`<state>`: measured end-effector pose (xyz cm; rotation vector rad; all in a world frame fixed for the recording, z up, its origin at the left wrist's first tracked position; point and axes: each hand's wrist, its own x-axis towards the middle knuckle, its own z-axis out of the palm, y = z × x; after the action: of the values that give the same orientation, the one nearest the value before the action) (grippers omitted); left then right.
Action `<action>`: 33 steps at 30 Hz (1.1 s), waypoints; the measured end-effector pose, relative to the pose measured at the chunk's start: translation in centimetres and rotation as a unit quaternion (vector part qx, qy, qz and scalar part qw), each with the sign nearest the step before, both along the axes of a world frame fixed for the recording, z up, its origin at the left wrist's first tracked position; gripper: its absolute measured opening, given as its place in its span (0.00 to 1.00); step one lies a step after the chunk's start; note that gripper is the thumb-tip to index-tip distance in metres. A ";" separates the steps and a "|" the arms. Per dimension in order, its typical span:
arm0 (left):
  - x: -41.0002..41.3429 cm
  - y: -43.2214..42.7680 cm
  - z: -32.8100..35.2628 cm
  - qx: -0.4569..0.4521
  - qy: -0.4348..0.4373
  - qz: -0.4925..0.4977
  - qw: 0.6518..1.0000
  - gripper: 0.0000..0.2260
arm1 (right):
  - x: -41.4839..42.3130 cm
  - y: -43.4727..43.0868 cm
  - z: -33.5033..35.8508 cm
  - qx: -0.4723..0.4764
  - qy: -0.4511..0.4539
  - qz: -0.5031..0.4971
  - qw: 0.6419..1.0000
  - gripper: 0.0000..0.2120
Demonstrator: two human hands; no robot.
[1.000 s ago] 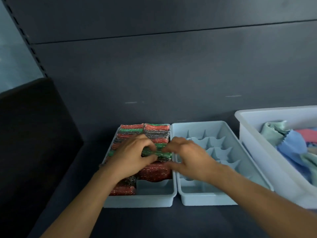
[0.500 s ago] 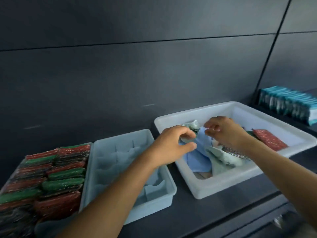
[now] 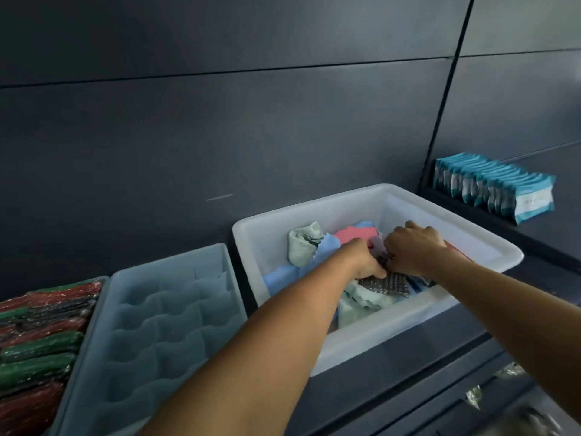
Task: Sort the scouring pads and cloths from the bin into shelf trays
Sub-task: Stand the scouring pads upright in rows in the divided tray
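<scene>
Both of my hands reach into the white bin on the shelf. My left hand and my right hand meet over a dark silvery scouring pad, and their curled fingers grip its far edge. Around the pad lie loose cloths: a pale green cloth, a blue cloth and a pink cloth. A red pad shows behind my right wrist. To the left stands a light blue divided tray with nothing in it, and at the far left a tray of red and green pads.
A dark panel wall rises right behind the trays. On a shelf to the right stands a row of teal packets. The shelf's front edge runs below the bin, with shiny packets on a lower level.
My hands left the pad tray at the left, swung right to the bin, and moved from the cloths down onto the silvery pad. The view turned right with them.
</scene>
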<state>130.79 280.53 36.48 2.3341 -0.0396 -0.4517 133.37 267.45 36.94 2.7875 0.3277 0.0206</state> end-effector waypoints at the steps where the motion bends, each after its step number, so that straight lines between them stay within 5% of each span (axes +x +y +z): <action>1: 0.1 0.0 -0.1 0.017 0.003 0.012 1.000 0.22 | -0.1 0.1 -0.1 0.002 -0.015 0.015 1.000 0.16; 4: 0.0 0.3 -0.3 0.045 0.012 0.017 0.999 0.23 | -0.1 0.5 0.3 0.063 -0.049 0.016 0.997 0.15; 9: -1.2 1.0 0.4 -0.072 0.000 0.047 0.996 0.19 | -0.8 1.8 2.1 0.302 -0.136 0.003 0.944 0.13; 12: -2.1 4.3 1.6 -0.146 -0.054 0.096 0.983 0.04 | -1.5 2.7 3.4 0.413 -0.175 -0.013 0.894 0.11; 18: -7.0 13.7 4.2 -0.248 -0.110 0.188 0.944 0.04 | -4.6 8.5 5.5 0.650 -0.041 0.049 0.758 0.10; 27: -17.3 25.9 5.2 -0.213 -0.252 0.242 0.913 0.06 | -10.3 20.2 7.6 0.699 0.127 0.128 0.692 0.07; 33: -24.6 33.5 4.7 -0.231 -0.280 0.330 0.872 0.10 | -15.2 27.5 7.6 0.784 0.199 0.200 0.553 0.02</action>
<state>106.18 314.08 41.19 1.7751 0.3310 0.5304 118.22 294.94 44.56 4.2750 1.8854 -0.4391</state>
